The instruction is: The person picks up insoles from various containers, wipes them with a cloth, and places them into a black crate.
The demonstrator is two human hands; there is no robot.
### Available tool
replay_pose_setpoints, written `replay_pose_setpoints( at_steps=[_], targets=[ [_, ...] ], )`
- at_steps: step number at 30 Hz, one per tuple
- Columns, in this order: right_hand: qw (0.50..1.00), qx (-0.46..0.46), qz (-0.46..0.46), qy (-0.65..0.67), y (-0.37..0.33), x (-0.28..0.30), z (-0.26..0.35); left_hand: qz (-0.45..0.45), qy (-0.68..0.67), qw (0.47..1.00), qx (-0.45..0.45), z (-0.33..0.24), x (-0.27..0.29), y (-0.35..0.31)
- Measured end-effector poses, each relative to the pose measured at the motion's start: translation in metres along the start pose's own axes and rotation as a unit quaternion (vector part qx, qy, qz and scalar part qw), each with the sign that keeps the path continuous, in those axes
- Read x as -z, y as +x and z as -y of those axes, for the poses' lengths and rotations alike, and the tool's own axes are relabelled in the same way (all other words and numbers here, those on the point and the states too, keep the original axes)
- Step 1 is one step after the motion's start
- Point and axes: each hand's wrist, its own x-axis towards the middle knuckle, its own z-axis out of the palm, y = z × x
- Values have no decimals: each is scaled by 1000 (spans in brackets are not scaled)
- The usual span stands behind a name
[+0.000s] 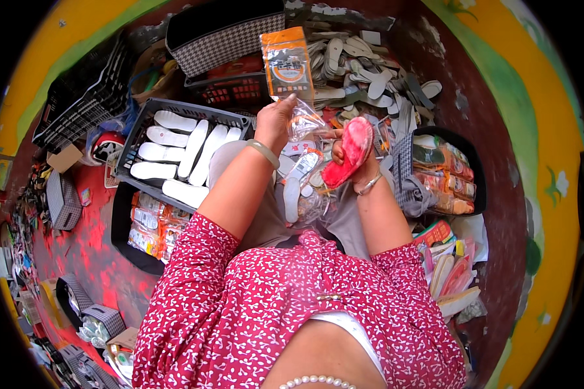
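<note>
My left hand pinches a clear plastic bag with an orange and black printed top, held upright above my lap. Its lower, transparent part hangs crumpled beside the fingers and reaches toward my other hand. A fuzzy red-pink insole sits tilted in my right hand, whose fingers wrap round its edge; whether more than one insole is stacked there I cannot tell. Beneath both hands, pale insoles and crumpled clear wrappers lie on my lap.
At the left, a dark crate holds several white insoles. Below it, a black bin contains packaged goods; another bin stands at the right. Loose insoles pile up ahead, and more insoles and packets lie near my right elbow.
</note>
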Motion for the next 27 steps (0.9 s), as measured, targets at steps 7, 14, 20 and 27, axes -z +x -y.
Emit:
replay_pose_setpoints(
  at_steps=[7,14,20,27],
  targets=[
    [970,-38,-239,-17,-8,-36,10,-87,-85,992,41,-21,6,8],
    [933,-31,-227,-278,-9,-47,-6,-78,-86,993,35,-10,10,14],
    [913,3,-246,-326,-2,-50,-19,-37,20,999,-9,4,18,18],
    [940,45,-264,-212,-5,-36,-15,65,76,993,68,4,-15,-7]
  ],
)
